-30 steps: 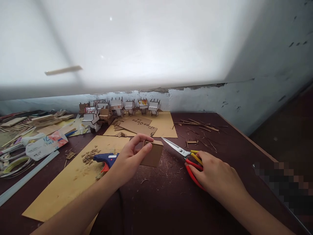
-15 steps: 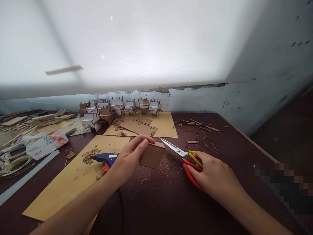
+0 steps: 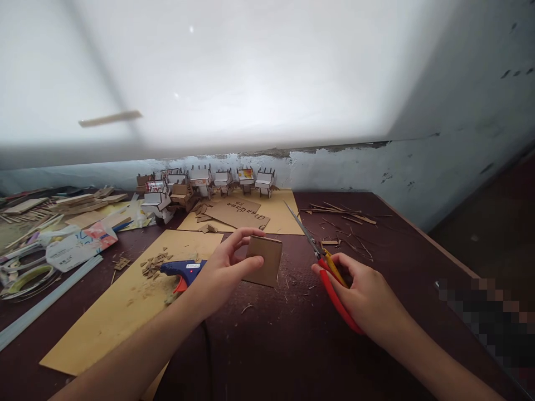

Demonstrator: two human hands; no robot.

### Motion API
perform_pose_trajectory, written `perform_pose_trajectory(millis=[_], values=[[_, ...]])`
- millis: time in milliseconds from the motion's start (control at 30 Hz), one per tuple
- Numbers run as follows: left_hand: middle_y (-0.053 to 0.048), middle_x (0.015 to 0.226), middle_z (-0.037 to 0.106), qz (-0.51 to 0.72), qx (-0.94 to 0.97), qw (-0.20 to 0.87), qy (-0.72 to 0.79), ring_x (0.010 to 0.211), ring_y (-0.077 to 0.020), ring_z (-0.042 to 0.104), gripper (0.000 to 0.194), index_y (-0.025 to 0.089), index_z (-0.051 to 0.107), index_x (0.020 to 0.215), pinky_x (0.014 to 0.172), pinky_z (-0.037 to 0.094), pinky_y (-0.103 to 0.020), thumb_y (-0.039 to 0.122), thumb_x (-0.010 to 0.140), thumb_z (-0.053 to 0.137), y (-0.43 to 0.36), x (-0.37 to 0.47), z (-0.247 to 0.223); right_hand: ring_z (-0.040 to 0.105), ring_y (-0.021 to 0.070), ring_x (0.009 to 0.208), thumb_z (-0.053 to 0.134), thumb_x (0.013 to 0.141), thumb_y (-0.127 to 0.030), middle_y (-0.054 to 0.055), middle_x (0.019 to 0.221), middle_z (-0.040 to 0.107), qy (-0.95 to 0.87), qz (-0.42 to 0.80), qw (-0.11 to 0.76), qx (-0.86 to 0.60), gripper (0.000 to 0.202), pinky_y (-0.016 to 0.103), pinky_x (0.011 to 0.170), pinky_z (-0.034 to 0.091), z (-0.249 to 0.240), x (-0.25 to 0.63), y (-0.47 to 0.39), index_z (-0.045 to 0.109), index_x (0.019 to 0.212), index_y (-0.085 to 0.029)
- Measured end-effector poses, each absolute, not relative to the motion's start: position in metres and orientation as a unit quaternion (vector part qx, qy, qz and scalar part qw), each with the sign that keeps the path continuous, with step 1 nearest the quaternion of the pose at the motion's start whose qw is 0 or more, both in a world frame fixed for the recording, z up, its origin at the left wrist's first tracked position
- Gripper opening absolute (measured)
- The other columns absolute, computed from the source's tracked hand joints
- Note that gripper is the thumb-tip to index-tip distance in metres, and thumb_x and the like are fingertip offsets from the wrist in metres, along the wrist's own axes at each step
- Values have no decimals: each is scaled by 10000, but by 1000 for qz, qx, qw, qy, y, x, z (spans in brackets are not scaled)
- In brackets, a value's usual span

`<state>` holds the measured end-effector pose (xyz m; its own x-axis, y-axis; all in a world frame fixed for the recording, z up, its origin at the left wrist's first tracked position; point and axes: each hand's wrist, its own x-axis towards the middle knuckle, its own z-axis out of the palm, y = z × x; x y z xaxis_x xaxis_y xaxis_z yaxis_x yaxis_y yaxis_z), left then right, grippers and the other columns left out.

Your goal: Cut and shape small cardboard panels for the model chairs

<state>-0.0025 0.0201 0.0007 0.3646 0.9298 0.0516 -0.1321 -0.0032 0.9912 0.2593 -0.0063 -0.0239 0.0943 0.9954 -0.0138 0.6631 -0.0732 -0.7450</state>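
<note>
A small square of brown cardboard (image 3: 268, 260) is pinched in my left hand (image 3: 228, 270), the thumb across its face and the fingers behind it. My right hand (image 3: 361, 287) grips the red and yellow handles of a pair of scissors (image 3: 312, 242). Their blades point up and to the left, right of the cardboard and apart from it. Behind my left hand a blue glue gun (image 3: 184, 268) with an orange trigger lies on a tan sheet (image 3: 112, 312), beside small cardboard scraps (image 3: 154, 264).
Several small cardboard models (image 3: 200, 181) stand along the wall. In front of them lies a lettered cardboard piece (image 3: 236, 214) on another tan sheet. Thin strips (image 3: 338, 211) are scattered at the back right. Tape rolls (image 3: 29, 281) and wood pieces (image 3: 27, 206) crowd the left side.
The scissors have turned so their tips point more steeply upward. In my left hand the cardboard square has tilted, and my thumb has shifted from its top edge onto its face.
</note>
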Motion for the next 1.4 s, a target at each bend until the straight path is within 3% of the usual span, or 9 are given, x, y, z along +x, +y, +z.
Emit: perform_pose_trajectory(millis=[233,400,567,800,1033,1100,1167,1267,1400], values=[[-82,1267,628,436,513,630,387,1079,-297,691,405,282,612,1256,801,636,-391,344,889,772,22,-2,-2,356,130,530,564,928,-688,-55,618,480,-621,333,303,-642,457,260,495,280,-27,259,-6,574,872,-234],[-117,1323,616,411,513,628,417,1063,-297,697,473,280,590,1305,612,638,-299,409,887,773,21,-3,-1,328,119,466,575,936,-663,-84,551,387,-624,332,300,-640,420,251,451,248,-25,257,-7,556,888,-246],[-103,1366,603,409,521,619,422,1051,-276,734,534,295,565,1324,694,644,-302,337,853,813,20,-4,2,330,125,472,570,945,-648,-87,539,355,-630,328,296,-639,407,252,448,239,-24,258,-7,564,895,-244],[-110,1440,570,386,559,605,415,970,-271,774,812,328,516,1378,786,619,-339,177,687,915,24,-3,-5,409,156,572,533,964,-626,-40,634,496,-638,312,301,-636,406,270,513,303,-18,261,-5,587,891,-230],[-124,1173,723,312,542,619,476,689,-178,748,702,249,512,1357,632,593,-285,502,790,839,29,1,2,531,192,654,508,979,-585,-1,728,637,-647,326,314,-614,393,287,588,398,-19,263,-3,638,927,-218],[-105,983,766,249,554,624,491,633,-182,732,625,207,598,1258,566,561,-261,645,833,731,31,3,4,542,194,645,512,974,-575,2,713,651,-645,312,311,-625,388,289,582,393,-19,264,-2,641,909,-215],[-123,846,771,176,567,627,505,589,-197,716,685,158,698,1101,524,538,-265,784,854,577,35,7,6,559,198,651,523,967,-565,12,723,675,-641,300,314,-633,380,293,586,393,-19,266,0,643,896,-211],[-146,858,784,104,619,554,548,641,-233,731,861,156,770,1002,568,561,-314,903,840,374,50,13,10,575,205,651,544,955,-558,19,728,689,-634,280,325,-644,367,302,595,395,-18,269,2,650,892,-213],[-114,847,760,135,685,404,591,772,-275,722,786,177,780,946,624,538,-339,900,762,537,91,21,22,594,216,667,555,944,-566,27,737,693,-618,247,342,-664,365,310,607,397,-13,276,4,651,896,-218]])
